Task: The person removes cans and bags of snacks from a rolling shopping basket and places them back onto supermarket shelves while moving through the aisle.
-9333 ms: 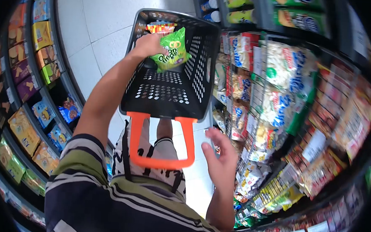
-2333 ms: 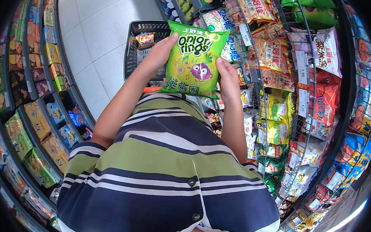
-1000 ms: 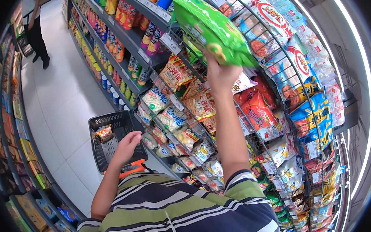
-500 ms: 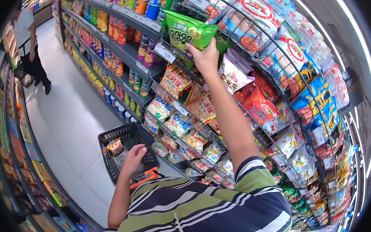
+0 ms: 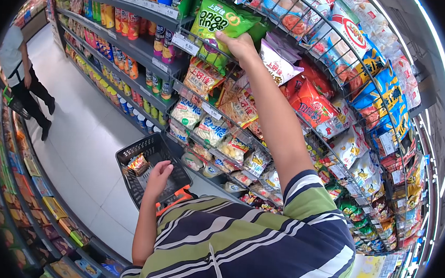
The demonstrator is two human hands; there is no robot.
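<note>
My right hand [image 5: 240, 47] reaches up to the wire rack, its thumb on the front of a green bag of onion rings [image 5: 220, 17] and its fingers hidden behind. The bag stands upright at the rack's wire front, beside a price tag [image 5: 185, 43]. Lower down, my left hand [image 5: 159, 174] hovers over a black shopping basket [image 5: 126, 157], fingers loosely curled with nothing visible in them. The basket's orange handle [image 5: 173, 199] lies by my left forearm. Inside the basket rests a small snack packet [image 5: 138, 164].
Canisters of chips [image 5: 121, 20] line the grey shelves on the left. White and purple bags [image 5: 280, 60] and red bags [image 5: 313, 106] fill the rack at right. A person [image 5: 25, 76] with a basket walks in the aisle [image 5: 79, 145]. More shelving curves along the far left.
The onion rings bag has tipped from slanted to more upright, its front turned to me, with my right hand still on it. The person in the aisle has come nearer.
</note>
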